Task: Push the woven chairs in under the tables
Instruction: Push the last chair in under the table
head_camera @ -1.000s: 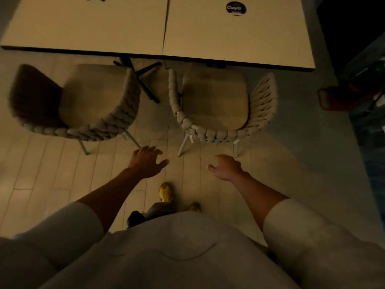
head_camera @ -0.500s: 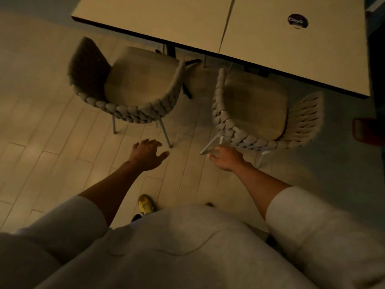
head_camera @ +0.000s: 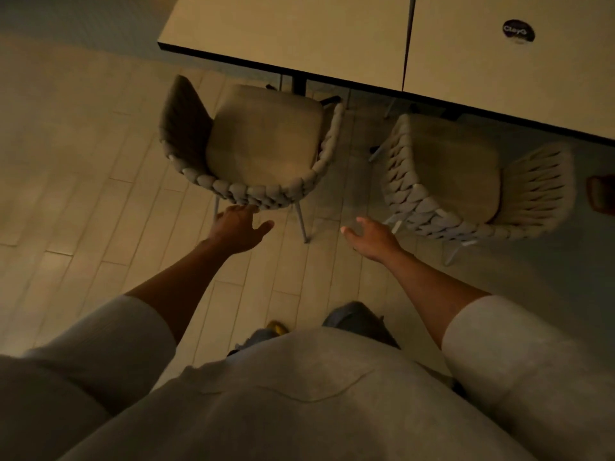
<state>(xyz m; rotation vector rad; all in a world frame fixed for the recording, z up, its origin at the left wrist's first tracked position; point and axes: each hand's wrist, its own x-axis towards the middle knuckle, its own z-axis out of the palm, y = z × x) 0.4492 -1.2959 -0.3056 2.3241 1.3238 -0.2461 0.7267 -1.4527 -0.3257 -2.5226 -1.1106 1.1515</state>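
Observation:
Two woven chairs stand on the floor before two pale tables set side by side. The left chair [head_camera: 263,151] sits almost wholly out from under the left table [head_camera: 286,31], its braided back toward me. The right chair [head_camera: 466,174] has its front tucked slightly under the right table [head_camera: 499,74]. My left hand [head_camera: 238,227] is open, its fingertips at the braided back rim of the left chair. Open too, my right hand [head_camera: 372,237] hovers between the chairs, just left of the right chair's back and apart from it.
Pale plank floor spreads to the left and toward me. A dark table post [head_camera: 298,84] stands behind the left chair. A reddish object [head_camera: 600,194] lies at the right edge. My shoes [head_camera: 276,329] show near my torso.
The view swung right and the chairs drew closer. My left hand reached forward to the left chair's back. My right hand came off the right chair's rim toward the gap between the chairs.

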